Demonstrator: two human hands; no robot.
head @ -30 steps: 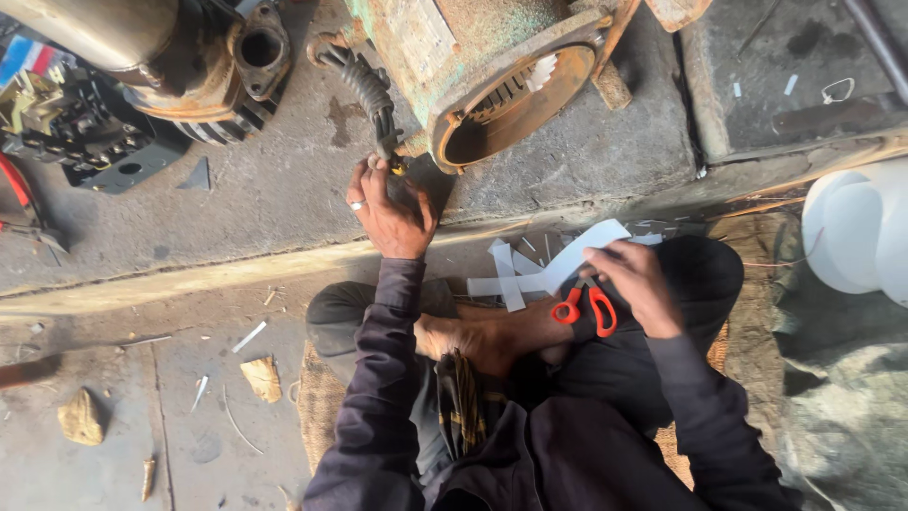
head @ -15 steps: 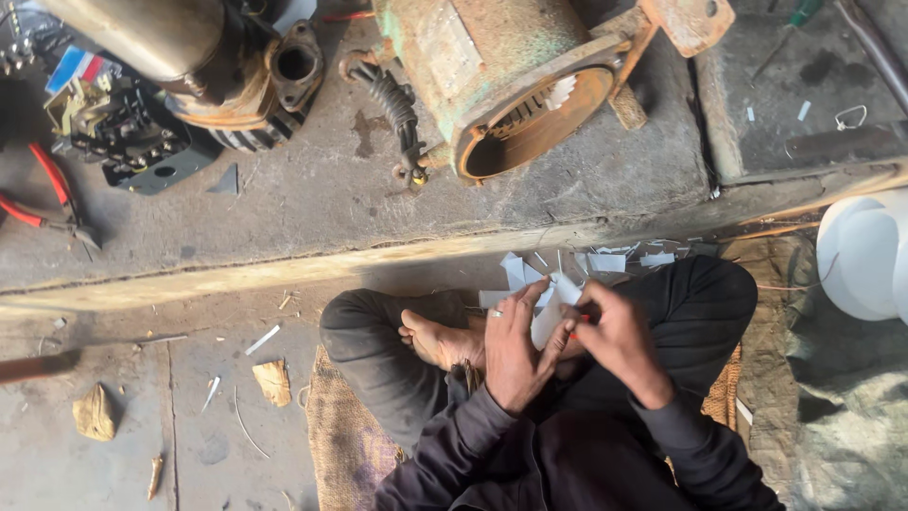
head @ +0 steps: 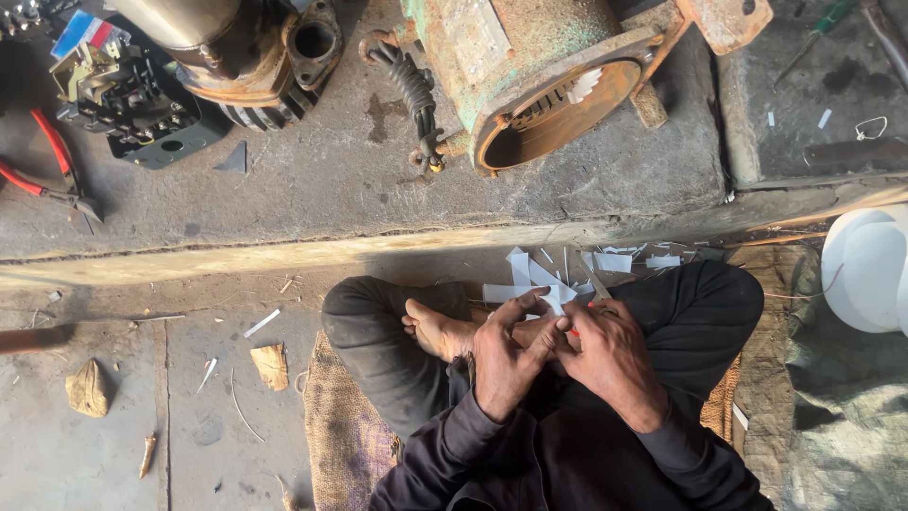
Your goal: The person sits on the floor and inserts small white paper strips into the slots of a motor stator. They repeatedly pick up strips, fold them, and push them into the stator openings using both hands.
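I sit cross-legged on a burlap mat [head: 340, 445], both hands meeting over my lap. My left hand [head: 503, 360] pinches a white paper strip [head: 551, 295] between thumb and fingers. Pressed against it, my right hand [head: 613, 358] is closed around red-handled scissors [head: 573, 332]; only slivers of red show between the fingers. The scissor blades are hidden. More white paper scraps [head: 615, 261] lie on the floor just beyond my knees.
On the concrete ledge ahead stand a rusty green motor housing [head: 530, 66] with a black braided cable [head: 416, 95], a second metal cylinder [head: 227, 38] and a black electrical part [head: 132, 114]. Red-handled pliers [head: 47, 170] lie far left. A white bucket [head: 865, 270] stands right.
My left hand came back from the black cable to my lap and closed on the paper strip beside my right hand. The strip now stands folded up between both hands.
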